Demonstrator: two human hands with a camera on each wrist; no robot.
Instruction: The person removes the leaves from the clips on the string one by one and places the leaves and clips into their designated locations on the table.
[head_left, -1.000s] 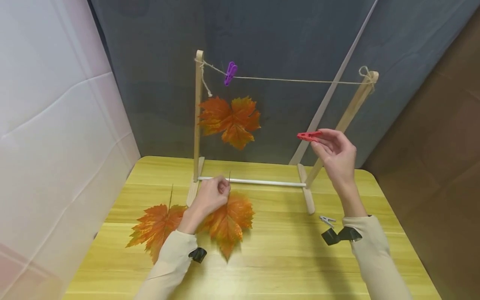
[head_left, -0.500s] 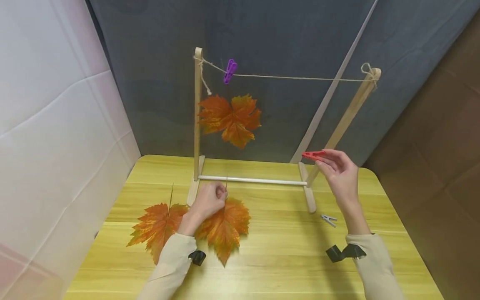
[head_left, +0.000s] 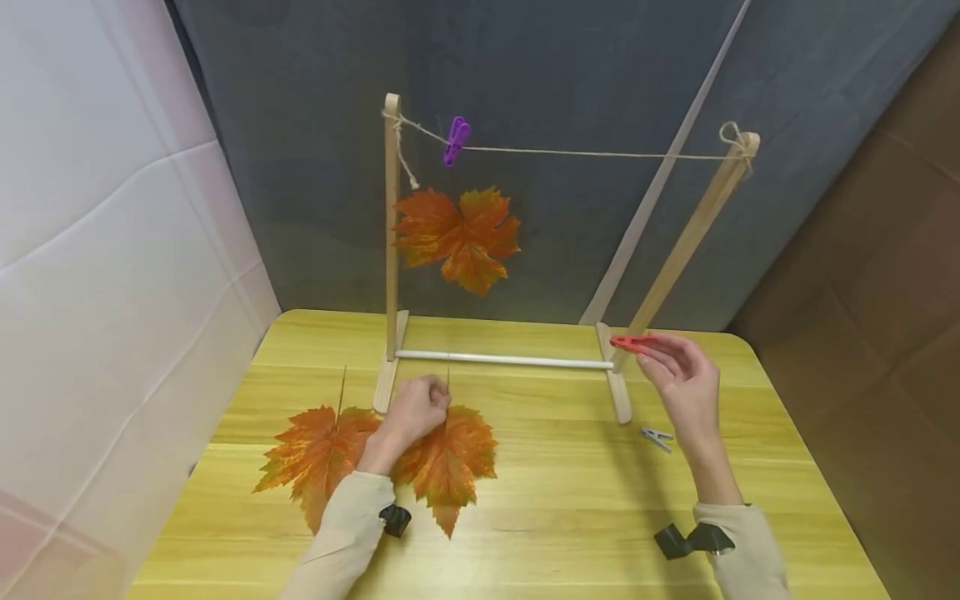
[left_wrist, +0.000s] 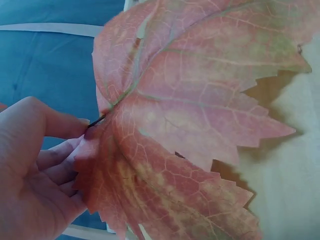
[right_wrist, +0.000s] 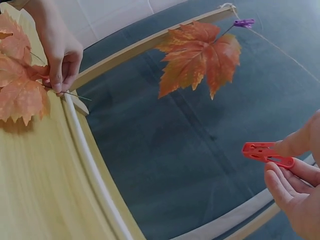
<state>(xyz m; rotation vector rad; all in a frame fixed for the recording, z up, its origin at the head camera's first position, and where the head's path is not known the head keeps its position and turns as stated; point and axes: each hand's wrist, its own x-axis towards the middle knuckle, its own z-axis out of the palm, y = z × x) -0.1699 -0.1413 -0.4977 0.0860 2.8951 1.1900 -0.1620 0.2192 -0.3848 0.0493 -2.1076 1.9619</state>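
My left hand (head_left: 414,410) pinches the thin stem of an orange maple-like leaf (head_left: 452,467), close over the table at the left of the stand. In the left wrist view this leaf (left_wrist: 190,100) fills much of the picture, its stem between thumb and fingers. My right hand (head_left: 686,379) holds a red clothespin (head_left: 630,342) between thumb and fingertips, near the stand's right post. The right wrist view shows the clothespin (right_wrist: 267,153) pointing away from the fingers. A second leaf (head_left: 315,458) lies on the table, partly hidden behind my left forearm.
A wooden stand has a left post (head_left: 392,233), a right post (head_left: 693,237), a white bottom rod (head_left: 510,360) and a string (head_left: 570,152). A purple clothespin (head_left: 456,140) holds a leaf (head_left: 461,237) on the string. A grey clothespin (head_left: 657,438) lies on the table (head_left: 555,517).
My right hand has come down with the red clothespin, from mid-post height to near the stand's foot. My left hand has lowered slightly with its leaf, shifting a little left.
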